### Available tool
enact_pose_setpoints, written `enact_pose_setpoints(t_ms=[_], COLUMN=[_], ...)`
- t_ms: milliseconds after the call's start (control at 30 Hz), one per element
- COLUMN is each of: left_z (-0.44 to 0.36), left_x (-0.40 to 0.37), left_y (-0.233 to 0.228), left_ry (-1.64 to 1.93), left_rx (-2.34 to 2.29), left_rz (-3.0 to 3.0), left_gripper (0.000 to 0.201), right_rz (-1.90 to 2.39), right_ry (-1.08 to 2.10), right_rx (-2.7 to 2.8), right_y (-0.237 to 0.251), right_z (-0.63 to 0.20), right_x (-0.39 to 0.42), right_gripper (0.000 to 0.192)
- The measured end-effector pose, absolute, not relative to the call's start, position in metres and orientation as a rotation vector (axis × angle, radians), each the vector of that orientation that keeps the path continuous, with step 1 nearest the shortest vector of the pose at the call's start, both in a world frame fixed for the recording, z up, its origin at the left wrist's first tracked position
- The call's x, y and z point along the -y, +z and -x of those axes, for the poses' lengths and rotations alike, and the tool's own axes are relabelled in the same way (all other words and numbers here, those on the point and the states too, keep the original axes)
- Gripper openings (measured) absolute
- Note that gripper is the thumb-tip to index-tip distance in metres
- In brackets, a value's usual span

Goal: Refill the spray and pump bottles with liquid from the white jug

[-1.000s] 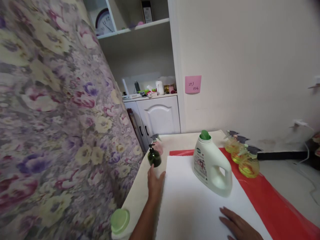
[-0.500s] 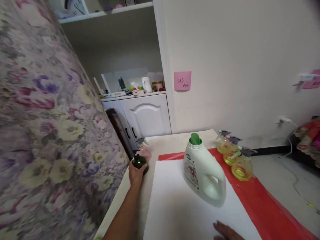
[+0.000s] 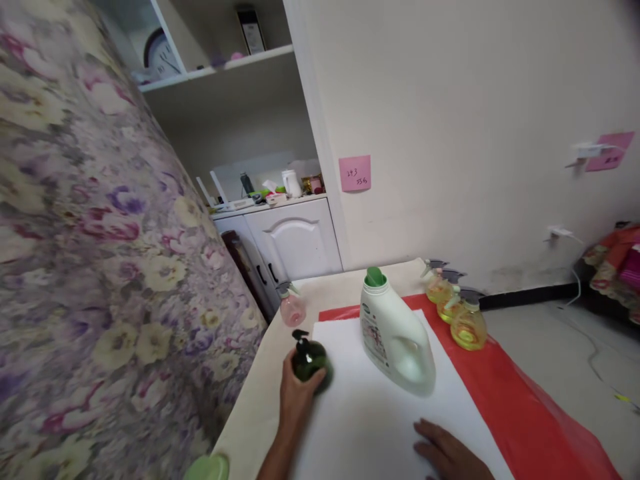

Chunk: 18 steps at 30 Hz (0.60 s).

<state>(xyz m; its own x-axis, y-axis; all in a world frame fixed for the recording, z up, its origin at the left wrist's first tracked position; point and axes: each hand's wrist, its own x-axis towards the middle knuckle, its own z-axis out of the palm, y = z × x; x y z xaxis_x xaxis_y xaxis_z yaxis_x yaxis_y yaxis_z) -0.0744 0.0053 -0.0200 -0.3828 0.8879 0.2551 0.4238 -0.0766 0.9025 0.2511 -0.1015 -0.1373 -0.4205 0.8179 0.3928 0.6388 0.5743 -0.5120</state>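
Observation:
My left hand (image 3: pixel 296 395) grips a dark green pump bottle (image 3: pixel 309 362) and holds it over the left edge of a white sheet (image 3: pixel 370 427) on the table. A white detergent jug with a green cap (image 3: pixel 395 333) stands upright on that sheet, to the right of the pump bottle. Flat on the near part of the white sheet rests my right hand (image 3: pixel 445 455), fingers spread, holding nothing. A small pink spray bottle (image 3: pixel 291 307) stands behind the pump bottle near the table's left edge.
Three yellow spray bottles (image 3: pixel 456 308) stand in a row on a red sheet (image 3: pixel 530 407) at the right. A light green lid (image 3: pixel 210 469) shows at the bottom left. A floral curtain (image 3: pixel 100 267) hangs close on the left. White cabinets and shelves stand behind.
My left hand closed on the dark green pump bottle, then carried it nearer and to the right, onto the edge of the white sheet. The pink spray bottle is left standing alone.

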Motion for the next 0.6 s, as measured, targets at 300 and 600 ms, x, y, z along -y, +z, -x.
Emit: enact_pose_setpoints(t_ms=[300,600], left_z=[-0.033,-0.097], left_x=[0.108,0.144], left_y=[-0.033,-0.021], left_ry=[1.352,1.311], left_rx=[-1.529,-1.401], left_rz=[-1.360,-1.308], left_gripper=[0.081,0.078], right_rz=[1.146,0.845], right_ry=[0.936,1.208], right_rx=[1.816,1.445], right_y=[-0.089,-0.071], right_z=[-0.237,-0.226], right_x=[0.123,0.127], right_gripper=[0.086,0.093])
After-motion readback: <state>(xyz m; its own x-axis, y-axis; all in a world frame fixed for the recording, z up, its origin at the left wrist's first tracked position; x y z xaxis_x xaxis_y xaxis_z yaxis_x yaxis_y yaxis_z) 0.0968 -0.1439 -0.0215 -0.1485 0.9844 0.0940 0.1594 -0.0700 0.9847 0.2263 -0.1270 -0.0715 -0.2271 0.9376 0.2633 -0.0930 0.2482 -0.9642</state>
